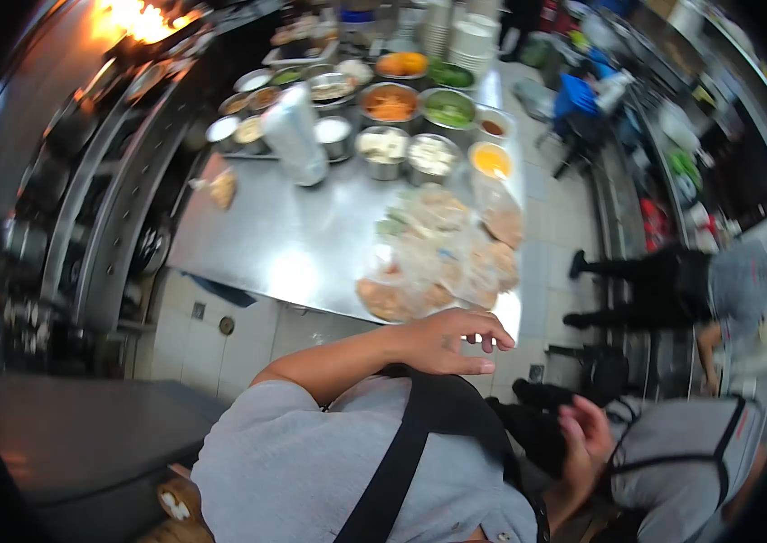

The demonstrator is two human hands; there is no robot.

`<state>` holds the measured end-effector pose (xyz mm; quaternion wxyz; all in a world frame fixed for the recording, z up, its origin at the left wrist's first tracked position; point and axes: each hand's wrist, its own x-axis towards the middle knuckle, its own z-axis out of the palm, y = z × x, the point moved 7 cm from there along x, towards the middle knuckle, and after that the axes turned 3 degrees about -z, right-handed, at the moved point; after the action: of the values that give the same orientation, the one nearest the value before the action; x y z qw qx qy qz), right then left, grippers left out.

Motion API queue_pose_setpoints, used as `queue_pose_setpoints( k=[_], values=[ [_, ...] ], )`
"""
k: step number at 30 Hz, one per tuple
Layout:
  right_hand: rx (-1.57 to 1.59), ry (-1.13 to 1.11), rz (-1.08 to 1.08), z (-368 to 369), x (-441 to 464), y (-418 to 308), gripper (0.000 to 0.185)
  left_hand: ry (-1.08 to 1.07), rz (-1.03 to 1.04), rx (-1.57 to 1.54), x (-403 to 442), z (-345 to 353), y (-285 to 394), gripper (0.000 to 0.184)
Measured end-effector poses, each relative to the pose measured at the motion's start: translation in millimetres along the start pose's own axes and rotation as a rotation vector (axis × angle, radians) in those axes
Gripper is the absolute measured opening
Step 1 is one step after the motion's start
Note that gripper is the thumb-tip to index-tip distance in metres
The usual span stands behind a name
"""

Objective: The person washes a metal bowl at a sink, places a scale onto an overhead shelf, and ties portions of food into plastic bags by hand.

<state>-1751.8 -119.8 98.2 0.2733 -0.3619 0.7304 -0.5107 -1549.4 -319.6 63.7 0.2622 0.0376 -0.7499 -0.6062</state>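
Observation:
My left hand (456,342) reaches across my chest with its fingers apart and loosely bent, and nothing shows in it. It is nearest to the front edge of the steel table (257,231), close to several clear plastic bags of food (438,262). Lower and to the right, my right hand (585,439) is raised beside my body. Its fingers are loosely curled and slightly blurred, with no object visible in them. A white plastic-wrapped bundle (293,136) stands farther back on the table, left of its middle.
Several metal bowls of ingredients (390,104) crowd the back of the table. A small bag (222,188) lies at its left. Flames (143,20) rise from the stove line at the upper left. One co-worker (682,281) stands at the right counter; another person (673,457) is close on my right.

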Motion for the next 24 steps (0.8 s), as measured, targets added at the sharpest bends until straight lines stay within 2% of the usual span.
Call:
queue_pose_setpoints(
  k=[1, 3, 5, 6, 7, 9, 10, 11, 12, 14, 17, 19, 21, 22, 23, 24],
  values=[
    [-0.106, -0.136, 0.033, 3, 75, 41, 0.033, 0.093, -0.065, 0.02, 33, -29, 1, 0.035],
    [-0.307, -0.286, 0.008, 60, 104, 71, 0.033, 0.431, -0.039, 0.085, -25, -111, 19, 0.03],
    [-0.436, -0.38, -0.013, 86, 124, 81, 0.032, 1.059, 0.084, 0.358, -87, -205, 15, 0.027],
    [-0.44, -0.372, -0.026, 90, 136, 86, 0.032, 1.39, -0.088, 0.301, -115, -248, 4, 0.033],
    [-0.443, -0.361, -0.038, 92, 149, 93, 0.032, 1.563, -0.105, 0.575, -131, -288, 0, 0.056],
    [-0.396, -0.322, -0.034, 101, 159, 74, 0.031, 1.598, -0.216, 0.894, -148, -356, -44, 0.08],
    [-0.473, -0.301, -0.112, 102, 168, 75, 0.028, 1.572, -0.338, 0.971, -146, -384, -59, 0.099],
    [-0.462, -0.293, -0.146, 104, 175, 71, 0.027, 1.543, -0.374, 0.864, -139, -404, -69, 0.104],
    [-0.51, -0.289, -0.22, 109, 179, 54, 0.024, 1.54, -0.424, 0.922, -123, -403, -59, 0.105],
    [-0.446, -0.216, -0.175, 107, 193, 44, 0.024, 1.529, -0.375, 1.012, -111, -408, -71, 0.106],
    [-0.417, -0.157, -0.162, 98, 210, 46, 0.024, 1.681, -0.145, 0.956, -121, -413, -97, 0.087],
    [-0.388, -0.134, -0.169, 88, 221, 58, 0.025, 1.593, -0.2, 0.842, -116, -418, -98, 0.06],
    [-0.406, -0.114, -0.154, 70, 234, 75, 0.026, 1.643, -0.165, 0.932, -112, -410, -91, 0.039],
    [-0.409, -0.099, -0.147, 60, 242, 85, 0.026, 1.679, -0.065, 0.984, -105, -397, -81, 0.038],
    [-0.42, -0.077, -0.13, 47, 251, 97, 0.027, 1.722, -0.154, 1.016, -110, -397, -87, 0.038],
    [-0.385, -0.044, -0.1, 34, 262, 115, 0.027, 1.736, -0.187, 0.895, -118, -402, -95, 0.042]
  ],
)
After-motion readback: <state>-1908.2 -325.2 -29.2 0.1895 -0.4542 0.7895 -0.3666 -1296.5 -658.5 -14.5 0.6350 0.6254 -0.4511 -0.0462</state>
